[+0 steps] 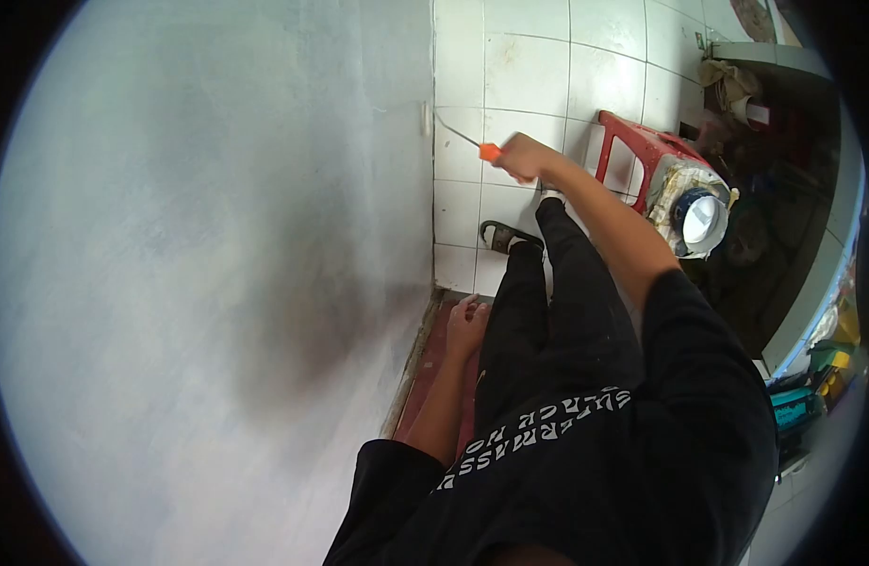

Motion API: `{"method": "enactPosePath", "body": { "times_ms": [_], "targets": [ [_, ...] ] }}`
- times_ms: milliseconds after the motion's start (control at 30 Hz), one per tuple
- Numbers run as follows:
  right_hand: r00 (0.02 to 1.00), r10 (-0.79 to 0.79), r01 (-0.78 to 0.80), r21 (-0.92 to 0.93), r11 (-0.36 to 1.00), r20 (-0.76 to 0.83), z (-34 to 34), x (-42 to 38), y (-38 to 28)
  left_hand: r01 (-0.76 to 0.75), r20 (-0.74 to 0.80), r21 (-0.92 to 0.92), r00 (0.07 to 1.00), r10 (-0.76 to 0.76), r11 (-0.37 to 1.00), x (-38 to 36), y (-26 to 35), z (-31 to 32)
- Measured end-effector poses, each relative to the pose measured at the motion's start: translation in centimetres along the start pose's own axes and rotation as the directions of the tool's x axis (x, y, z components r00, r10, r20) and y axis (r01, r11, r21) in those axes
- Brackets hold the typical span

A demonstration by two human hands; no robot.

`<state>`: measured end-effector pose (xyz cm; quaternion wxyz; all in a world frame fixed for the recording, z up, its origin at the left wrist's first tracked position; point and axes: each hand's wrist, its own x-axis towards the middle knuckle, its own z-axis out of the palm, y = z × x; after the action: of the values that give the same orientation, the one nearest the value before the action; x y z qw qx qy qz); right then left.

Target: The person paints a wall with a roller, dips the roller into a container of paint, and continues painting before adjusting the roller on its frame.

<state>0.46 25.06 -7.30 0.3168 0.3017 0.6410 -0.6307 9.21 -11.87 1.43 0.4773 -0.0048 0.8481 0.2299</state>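
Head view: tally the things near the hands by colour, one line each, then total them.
Orange: 1, the scraper handle in the right hand
Red: 1, the plastic stool
White: 1, the paint bucket on the stool
Dark: 1, the sandal
Total: 4

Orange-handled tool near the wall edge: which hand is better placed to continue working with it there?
The right hand, probably: it grips the orange-handled tool with its blade at the wall edge. The left hand hangs low beside the leg, away from it.
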Motion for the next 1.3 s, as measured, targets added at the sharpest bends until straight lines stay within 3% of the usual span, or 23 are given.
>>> {"method": "enactPosePath", "body": {
  "times_ms": [67, 100, 133, 167, 200, 300, 433, 533, 633, 700, 733, 767, 833, 900, 967, 1000, 1100, 1233, 1300],
  "targets": [
    [0.999, -0.043, 0.043, -0.005, 0.999, -0.03, -3.3, -10.4, -3.0, 0.029, -0.02, 0.003, 0.999, -0.029, 1.0, 0.2, -1.9, -0.2],
    [0.999, -0.012, 0.011, 0.003, 1.0, 0.041, -5.2, -15.7, -4.7, 0.018, -0.018, -0.002, 1.0, -0.018, 1.0, 0.3, -2.2, -0.4],
    [0.99, -0.137, 0.137, -0.03, 0.99, 0.015, -6.3, -19.7, -4.4, 0.013, -0.028, 0.031, 1.0, -0.013, 0.999, 0.4, -2.3, -0.7],
    [0.986, -0.055, 0.061, -0.032, 0.998, 0.157, -8.3, -24.5, -7.6, 0.012, -0.038, 0.064, 0.999, -0.01, 0.998, 0.5, -2.3, -0.8],
    [0.985, -0.024, 0.013, 0.064, 0.998, 0.169, -9.2, -28.0, -9.0, 0.003, -0.034, 0.06, 0.999, -0.001, 0.998, 0.7, -2.3, -1.0],
    [0.986, -0.04, 0.038, 0.019, 0.999, 0.16, -10.2, -30.4, -9.4, 0.029, 0.015, 0.139, 0.999, -0.031, 0.99, 1.3, -1.1, -0.7],
    [0.986, -0.019, 0.021, -0.006, 1.0, 0.167, -9.5, -21.3, -7.4, 0.001, 0.044, 0.126, 0.999, -0.006, 0.992, 2.4, 1.6, 0.1],
    [0.998, -0.02, 0.022, -0.031, 0.999, 0.059, -5.5, -6.9, -2.2, -0.016, 0.031, 0.021, 0.999, 0.015, 1.0, 2.8, 4.1, 1.6],
    [0.989, -0.052, 0.077, -0.185, 0.98, 0.14, -2.1, 7.8, 2.3, -0.031, 0.015, -0.026, 0.999, 0.031, 0.999, 3.0, 6.2, 3.1],
    [0.987, -0.109, 0.127, -0.159, 0.979, 0.12, 1.1, 17.1, 7.1, -0.023, -0.001, 0.002, 1.0, 0.023, 1.0, 3.2, 6.9, 3.0],
    [0.984, -0.156, 0.167, -0.14, 0.976, 0.09, 2.0, 15.4, 4.7, -0.037, -0.005, 0.025, 0.999, 0.037, 0.999, 3.4, 7.1, 2.9],
    [0.99, 0.135, -0.137, 0.108, 0.985, 0.028, 1.7, 13.2, 2.9, -0.048, 0.002, 0.045, 0.999, 0.047, 0.998, 2.6, 7.3, 2.5],
    [0.991, -0.121, 0.13, -0.178, 0.975, 0.06, 1.4, 12.1, 2.4, -0.051, -0.011, 0.028, 0.999, 0.051, 0.998, 2.5, 8.6, 1.2],
    [0.957, -0.273, 0.288, -0.191, 0.939, 0.102, -2.5, 4.0, 0.5, -0.044, -0.039, 0.086, 0.998, 0.048, 0.995, 2.6, 8.6, -0.4],
    [0.989, -0.136, 0.141, -0.108, 0.984, 0.051, -6.0, -4.0, -0.8, -0.028, -0.071, 0.084, 0.997, 0.034, 0.996, 3.5, 8.1, -1.6],
    [0.998, 0.006, -0.008, 0.026, 1.0, 0.067, -8.2, -9.8, -2.7, 0.006, -0.096, 0.09, 0.995, 0.003, 0.996, 4.0, 8.0, -2.1],
    [0.983, -0.022, 0.028, -0.026, 0.999, 0.182, -14.5, -23.7, -9.3, -0.045, -0.121, 0.102, 0.991, 0.057, 0.994, 5.8, 8.4, -3.4],
    [0.979, -0.062, 0.054, 0.048, 0.997, 0.193, -15.1, -25.4, -9.2, -0.062, -0.147, 0.021, 0.987, 0.065, 0.998, 6.7, 9.0, -4.3],
    [0.983, -0.045, 0.058, -0.071, 0.996, 0.18, -14.3, -20.5, -8.2, -0.072, -0.123, 0.051, 0.989, 0.078, 0.996, 7.1, 8.3, -3.9]
  ]
}}
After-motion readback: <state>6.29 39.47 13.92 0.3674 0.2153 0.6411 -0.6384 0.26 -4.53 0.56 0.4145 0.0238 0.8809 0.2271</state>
